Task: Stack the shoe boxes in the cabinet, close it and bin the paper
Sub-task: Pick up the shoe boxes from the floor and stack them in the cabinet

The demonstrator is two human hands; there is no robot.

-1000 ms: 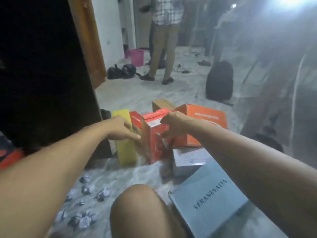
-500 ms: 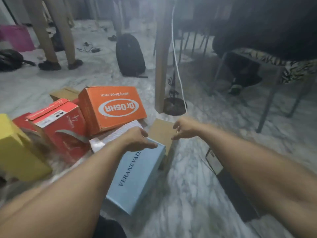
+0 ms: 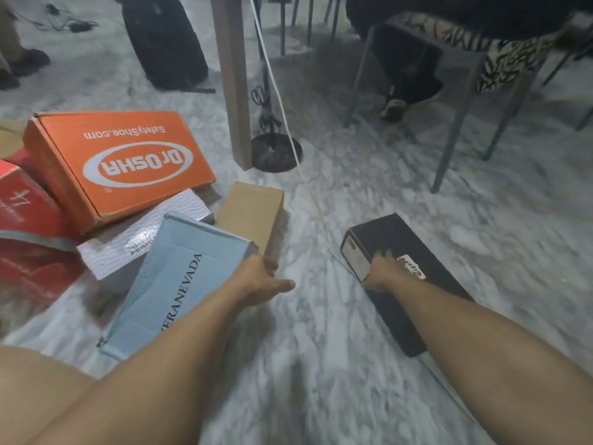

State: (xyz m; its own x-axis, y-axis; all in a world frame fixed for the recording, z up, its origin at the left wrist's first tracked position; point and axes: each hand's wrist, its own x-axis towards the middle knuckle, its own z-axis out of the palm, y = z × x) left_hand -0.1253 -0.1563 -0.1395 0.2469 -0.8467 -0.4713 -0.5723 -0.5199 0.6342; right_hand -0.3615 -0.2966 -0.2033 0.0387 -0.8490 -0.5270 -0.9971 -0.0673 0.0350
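Observation:
My right hand grips the near end of a black shoe box lying on the marble floor, fingers on its lid and thumb down its labelled end. My left hand hovers at the far corner of a light blue VERANEVADA box, fingers loosely curled, thumb sticking out free. Behind that box lie a silver-white box, a plain brown box, an orange DrOSHA box and a red box. Neither the cabinet nor the paper is in view.
A wooden post stands beyond the boxes, with a round black stand base and a white cable beside it. A black backpack sits at the back. A chair stands at the right. My knee is at lower left.
The view has swung right and down, away from the red and yellow boxes. My right hand has dropped onto the black box and taken hold of it. My left hand moved to the blue box's corner.

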